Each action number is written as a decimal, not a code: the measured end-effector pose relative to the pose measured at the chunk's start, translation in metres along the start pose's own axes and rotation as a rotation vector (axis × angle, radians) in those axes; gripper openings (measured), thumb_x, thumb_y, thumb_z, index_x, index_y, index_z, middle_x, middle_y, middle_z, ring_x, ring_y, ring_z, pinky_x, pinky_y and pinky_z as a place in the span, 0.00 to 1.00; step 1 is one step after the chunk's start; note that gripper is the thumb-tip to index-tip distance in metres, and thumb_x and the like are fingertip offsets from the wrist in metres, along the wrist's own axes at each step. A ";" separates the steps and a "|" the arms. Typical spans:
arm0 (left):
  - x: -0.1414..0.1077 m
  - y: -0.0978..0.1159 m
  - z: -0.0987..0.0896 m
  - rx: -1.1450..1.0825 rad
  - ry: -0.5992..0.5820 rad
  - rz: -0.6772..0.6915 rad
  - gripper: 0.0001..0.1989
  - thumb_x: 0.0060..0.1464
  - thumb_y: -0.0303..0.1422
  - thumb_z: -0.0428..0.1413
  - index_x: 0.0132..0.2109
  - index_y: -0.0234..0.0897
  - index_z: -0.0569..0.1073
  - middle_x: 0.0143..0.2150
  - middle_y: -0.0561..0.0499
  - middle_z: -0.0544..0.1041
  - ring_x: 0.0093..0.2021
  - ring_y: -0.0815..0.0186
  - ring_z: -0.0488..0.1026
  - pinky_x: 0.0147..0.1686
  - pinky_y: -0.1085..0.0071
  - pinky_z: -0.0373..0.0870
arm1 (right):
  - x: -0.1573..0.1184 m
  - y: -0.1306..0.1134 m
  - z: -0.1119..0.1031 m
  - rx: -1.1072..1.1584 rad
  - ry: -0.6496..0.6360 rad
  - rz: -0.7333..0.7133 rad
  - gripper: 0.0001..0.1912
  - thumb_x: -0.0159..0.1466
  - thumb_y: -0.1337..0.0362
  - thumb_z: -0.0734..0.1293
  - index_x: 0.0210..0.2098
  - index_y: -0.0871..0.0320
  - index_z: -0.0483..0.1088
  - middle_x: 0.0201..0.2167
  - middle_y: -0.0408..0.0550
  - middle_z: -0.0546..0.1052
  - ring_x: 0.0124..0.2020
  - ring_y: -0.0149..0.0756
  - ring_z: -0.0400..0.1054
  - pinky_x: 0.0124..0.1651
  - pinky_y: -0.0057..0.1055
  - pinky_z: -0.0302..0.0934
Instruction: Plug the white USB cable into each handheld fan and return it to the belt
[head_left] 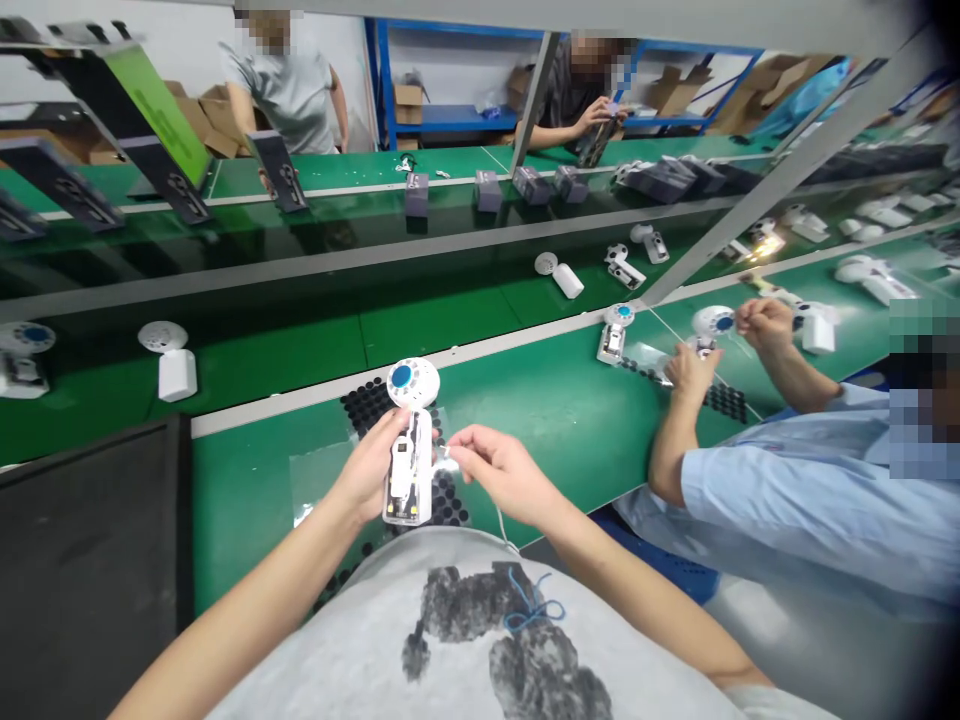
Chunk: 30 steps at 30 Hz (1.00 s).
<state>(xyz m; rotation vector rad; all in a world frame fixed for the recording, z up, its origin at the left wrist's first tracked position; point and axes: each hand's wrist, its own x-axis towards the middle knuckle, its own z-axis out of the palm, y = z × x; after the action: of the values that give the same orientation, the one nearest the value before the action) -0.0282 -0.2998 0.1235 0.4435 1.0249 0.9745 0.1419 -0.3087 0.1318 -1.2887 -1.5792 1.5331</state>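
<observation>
My left hand (367, 465) grips a white device (409, 470) by its long body, holding it upright over the green bench. Its round head bears a blue disc (403, 377), and the body's near side is open, with inner parts and wires showing. Just right of the body, my right hand (506, 470) pinches with thumb and forefinger; a small pale bit shows at the tips, too small to name. A thin white cord (501, 525) hangs below that hand. Behind the device lie sheets of round black pads (367, 405) and a clear plastic sheet (319, 475).
A black tray (184, 520) stands at the left. Beyond the bench rim runs a green conveyor (442, 330) with white devices (177, 372) and dark boxes (487, 190). At right, a co-worker's hands (694, 370) work on a similar device. A slanted metal post (720, 210) rises nearby.
</observation>
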 end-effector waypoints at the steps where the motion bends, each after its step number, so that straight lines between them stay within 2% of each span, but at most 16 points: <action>1: 0.000 0.000 0.000 -0.003 0.000 0.008 0.11 0.51 0.38 0.56 0.37 0.35 0.67 0.28 0.50 0.75 0.23 0.68 0.72 0.21 0.74 0.69 | -0.003 -0.003 0.003 0.004 -0.009 0.000 0.07 0.62 0.61 0.60 0.32 0.57 0.67 0.20 0.38 0.66 0.22 0.27 0.57 0.28 0.27 0.52; 9: -0.003 -0.001 0.007 0.031 -0.056 0.034 0.13 0.50 0.38 0.57 0.41 0.37 0.66 0.30 0.51 0.75 0.27 0.68 0.73 0.26 0.74 0.70 | -0.002 -0.006 0.009 0.165 -0.035 0.028 0.07 0.61 0.62 0.60 0.29 0.58 0.62 0.18 0.36 0.62 0.21 0.26 0.55 0.27 0.26 0.50; 17: -0.005 0.002 0.009 0.099 -0.067 0.005 0.18 0.49 0.39 0.58 0.46 0.38 0.66 0.33 0.50 0.76 0.27 0.67 0.73 0.24 0.74 0.69 | -0.009 -0.003 0.010 0.093 0.033 0.007 0.08 0.62 0.61 0.61 0.29 0.58 0.62 0.19 0.36 0.62 0.21 0.26 0.54 0.26 0.26 0.49; 23: -0.005 0.000 0.010 0.040 -0.084 -0.014 0.18 0.48 0.38 0.58 0.45 0.37 0.66 0.31 0.51 0.76 0.27 0.67 0.73 0.26 0.74 0.69 | -0.007 0.003 0.010 0.321 -0.036 0.040 0.09 0.62 0.60 0.61 0.28 0.57 0.61 0.16 0.34 0.58 0.19 0.25 0.50 0.24 0.26 0.46; 30: -0.007 0.000 0.011 0.067 -0.075 0.009 0.18 0.50 0.37 0.57 0.47 0.37 0.66 0.32 0.51 0.76 0.27 0.68 0.73 0.25 0.75 0.69 | -0.012 -0.004 0.009 0.146 0.046 -0.015 0.07 0.61 0.61 0.61 0.29 0.58 0.62 0.18 0.36 0.61 0.20 0.25 0.53 0.25 0.26 0.48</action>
<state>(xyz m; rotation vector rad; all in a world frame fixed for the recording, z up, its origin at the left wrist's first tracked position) -0.0198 -0.3046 0.1326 0.5373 0.9902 0.9269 0.1371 -0.3233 0.1363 -1.2199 -1.4173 1.5678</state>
